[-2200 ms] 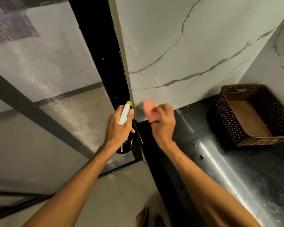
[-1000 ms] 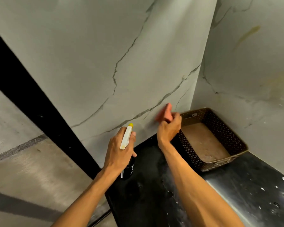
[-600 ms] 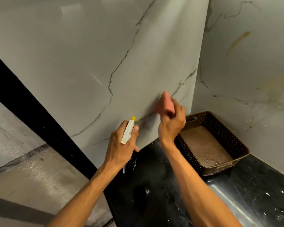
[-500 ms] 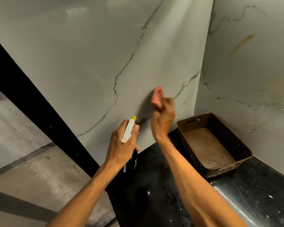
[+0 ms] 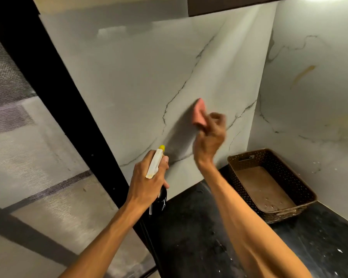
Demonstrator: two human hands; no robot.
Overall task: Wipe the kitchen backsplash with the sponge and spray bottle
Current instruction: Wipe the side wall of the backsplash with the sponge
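Right hand point(image 5: 209, 135) grips pink sponge point(image 5: 199, 113), pressed to marble backsplash point(image 5: 141, 81) above bench point(image 5: 199, 227). Left hand point(image 5: 147, 181) curled round spray bottle point(image 5: 155, 163), nozzle toward wall. Brown basket point(image 5: 301, 185) at far right corner.

Left hand point(image 5: 147, 183) gripping spray bottle point(image 5: 154, 163), right hand point(image 5: 209, 137) raised, pinching sponge point(image 5: 199, 113)
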